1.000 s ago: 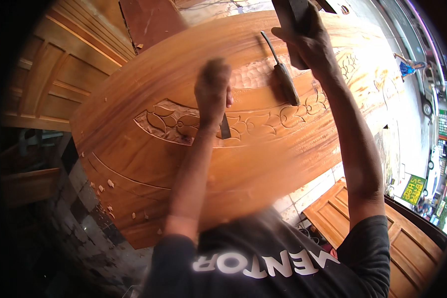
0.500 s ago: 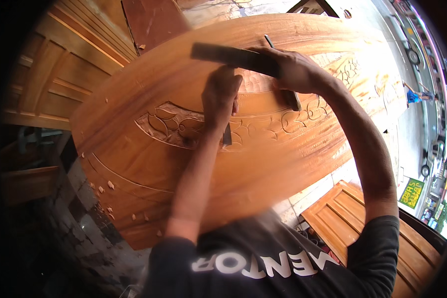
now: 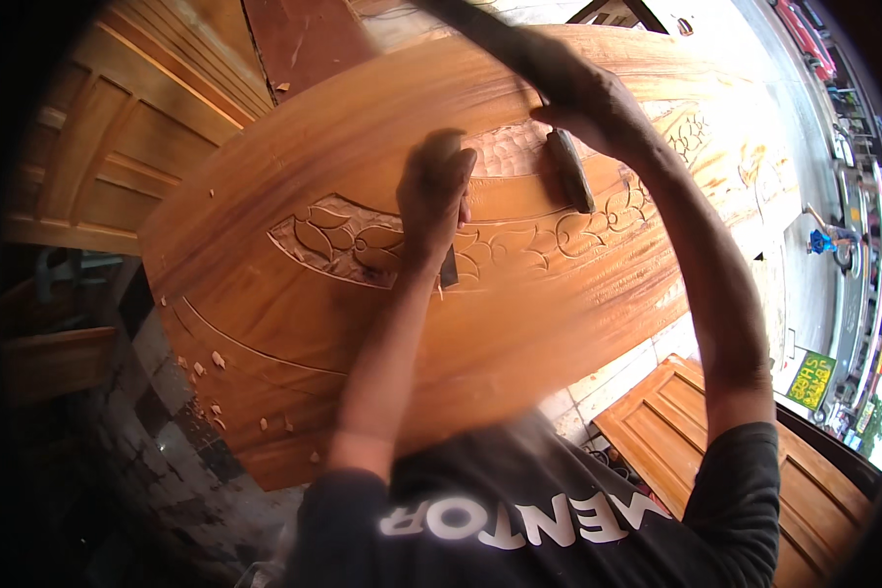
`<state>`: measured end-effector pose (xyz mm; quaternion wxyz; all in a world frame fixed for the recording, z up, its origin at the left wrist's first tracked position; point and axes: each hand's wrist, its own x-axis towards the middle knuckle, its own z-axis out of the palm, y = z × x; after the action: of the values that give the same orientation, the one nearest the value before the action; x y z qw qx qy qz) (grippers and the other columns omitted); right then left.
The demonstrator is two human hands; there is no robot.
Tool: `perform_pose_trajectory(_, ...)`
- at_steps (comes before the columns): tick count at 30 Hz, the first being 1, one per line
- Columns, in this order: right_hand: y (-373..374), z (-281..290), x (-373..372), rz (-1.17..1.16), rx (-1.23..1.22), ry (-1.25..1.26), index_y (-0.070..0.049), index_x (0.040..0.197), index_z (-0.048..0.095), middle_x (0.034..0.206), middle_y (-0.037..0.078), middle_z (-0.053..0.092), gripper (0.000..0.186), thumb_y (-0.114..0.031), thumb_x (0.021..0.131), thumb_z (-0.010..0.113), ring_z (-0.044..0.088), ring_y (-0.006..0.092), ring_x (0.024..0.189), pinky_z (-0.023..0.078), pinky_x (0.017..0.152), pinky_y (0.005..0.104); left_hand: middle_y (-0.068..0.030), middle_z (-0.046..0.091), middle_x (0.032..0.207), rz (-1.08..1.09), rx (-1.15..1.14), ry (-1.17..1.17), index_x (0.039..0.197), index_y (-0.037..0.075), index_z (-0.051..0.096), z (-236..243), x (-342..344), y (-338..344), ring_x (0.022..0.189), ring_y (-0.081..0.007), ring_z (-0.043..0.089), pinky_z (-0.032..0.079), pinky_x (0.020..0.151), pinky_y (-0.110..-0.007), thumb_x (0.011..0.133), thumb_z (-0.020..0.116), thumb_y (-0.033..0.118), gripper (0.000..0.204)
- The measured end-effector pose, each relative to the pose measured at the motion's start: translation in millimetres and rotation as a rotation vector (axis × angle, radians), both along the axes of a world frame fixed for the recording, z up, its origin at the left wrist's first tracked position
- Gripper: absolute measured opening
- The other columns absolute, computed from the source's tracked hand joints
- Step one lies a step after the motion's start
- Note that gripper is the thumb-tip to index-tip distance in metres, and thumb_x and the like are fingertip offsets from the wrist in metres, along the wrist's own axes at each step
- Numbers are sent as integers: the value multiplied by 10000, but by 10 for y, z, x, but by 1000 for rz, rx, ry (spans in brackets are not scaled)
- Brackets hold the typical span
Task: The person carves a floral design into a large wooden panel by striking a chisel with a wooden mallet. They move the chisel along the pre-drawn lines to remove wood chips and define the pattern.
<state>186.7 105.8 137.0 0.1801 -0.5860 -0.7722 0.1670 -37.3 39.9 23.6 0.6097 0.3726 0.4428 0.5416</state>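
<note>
My left hand [image 3: 435, 196] is closed around a chisel, whose flat blade [image 3: 449, 271] meets the wooden panel [image 3: 519, 363] at the edge of a carved leaf band [image 3: 338, 240]. Most of its handle is hidden in my fist. Higher up and to the right, my right hand [image 3: 598, 106] grips a dark bar-shaped mallet [image 3: 485, 37], raised clear of the chisel and partly cut off by the upper edge. Beneath my right hand, a second chisel-like tool with a dark handle [image 3: 570, 171] lies on the panel, next to a gouged pale hollow [image 3: 508, 150].
Wood chips [image 3: 218, 361] are scattered at the panel's lower left. A panelled door [image 3: 157, 137] stands at the left, and another [image 3: 676, 412] lies low at the right. A reddish-brown board [image 3: 304, 44] is behind. A street with vehicles and a person [image 3: 821, 240] lies beyond the right side.
My right hand has lifted the mallet up and away from the chisel's top, toward the upper edge. My left hand and the chisel stay in nearly the same place.
</note>
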Motion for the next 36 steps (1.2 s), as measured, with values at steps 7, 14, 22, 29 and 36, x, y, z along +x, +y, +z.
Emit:
perform_pose_trajectory(7,-411,90,-10,171,-35,24,-324,1599,470,1385,131,700,885,-101,817,820,714,363,1203,594,983,466,-14,563,646,-11,54,-87,1147,76,623,363,-107,-187,389,-69,435,339,368,-234,1033,745,256,245)
perform_pose_trajectory(14,-245,110,54,-42,203,148,-180,1597,469,1349,181,720,877,-194,824,882,703,340,1250,557,1037,434,4,542,653,82,70,-112,1076,91,607,23,76,144,401,-70,450,338,355,-239,1038,756,317,274)
perform_pose_trajectory(22,45,-97,-14,163,-56,-278,-195,1541,510,1283,106,712,815,-63,800,822,710,326,1108,598,923,443,3,535,667,-59,76,-12,1203,50,622,-13,80,177,417,-69,460,347,371,-238,1039,747,327,346)
perform_pose_trajectory(29,263,-205,345,-32,95,13,-184,1564,508,1265,162,726,800,-112,837,832,720,367,1137,604,933,439,12,560,662,-16,-74,-71,1271,56,658,-10,198,91,422,-60,476,377,386,-237,996,772,228,344)
perform_pose_trajectory(36,5,26,236,257,31,-186,-314,1572,479,1358,105,713,850,-109,816,808,712,386,1173,597,970,483,-1,577,668,-6,-23,3,1228,63,653,46,114,-19,415,-61,475,375,377,-240,997,780,244,320)
